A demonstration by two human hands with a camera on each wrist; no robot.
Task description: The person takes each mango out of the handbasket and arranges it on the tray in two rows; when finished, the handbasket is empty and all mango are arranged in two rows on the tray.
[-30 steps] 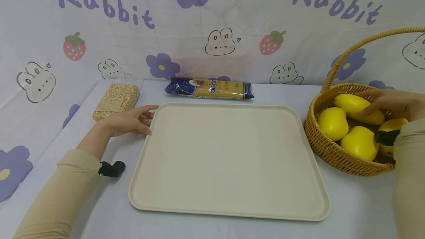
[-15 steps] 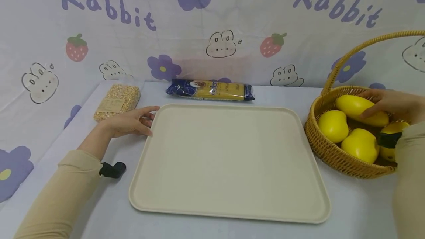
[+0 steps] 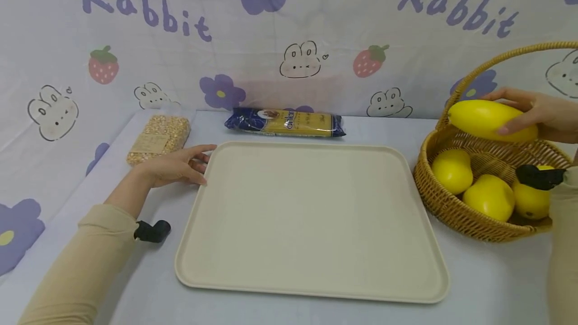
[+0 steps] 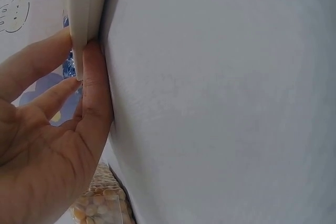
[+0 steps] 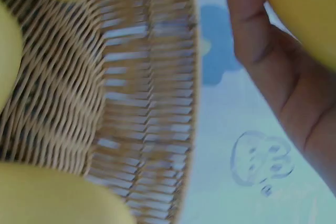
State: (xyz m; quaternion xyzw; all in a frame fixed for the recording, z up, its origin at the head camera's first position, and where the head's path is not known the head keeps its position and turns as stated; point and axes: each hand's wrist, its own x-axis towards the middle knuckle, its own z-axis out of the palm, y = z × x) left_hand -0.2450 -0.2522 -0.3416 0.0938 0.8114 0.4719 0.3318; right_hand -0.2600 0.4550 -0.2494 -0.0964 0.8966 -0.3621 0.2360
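Note:
My right hand (image 3: 537, 114) grips a long yellow mango (image 3: 485, 119) above the wicker basket (image 3: 478, 227), thumb on the near side and fingers over the far side. In the right wrist view the mango (image 5: 310, 9) fills the upper right corner, beyond the basket's slatted wall (image 5: 152, 98). Several rounder yellow fruits (image 3: 489, 197) lie in the basket. At the far left corner of a beige tray (image 3: 311, 219), my left hand (image 3: 173, 167) holds the rim. The left wrist view has the tray edge (image 4: 86, 9) pinched between its digits.
A bag of corn kernels (image 3: 164, 132) lies behind my left hand. Along the back of the table lies a blue and yellow pasta packet (image 3: 286, 122). The basket's tall handle (image 3: 469, 76) arches up at right. A printed cloth (image 3: 338, 24) hangs behind the table.
My right hand has lifted the mango up from among the fruits to above the basket's back rim. The left hand and the tray stay in place.

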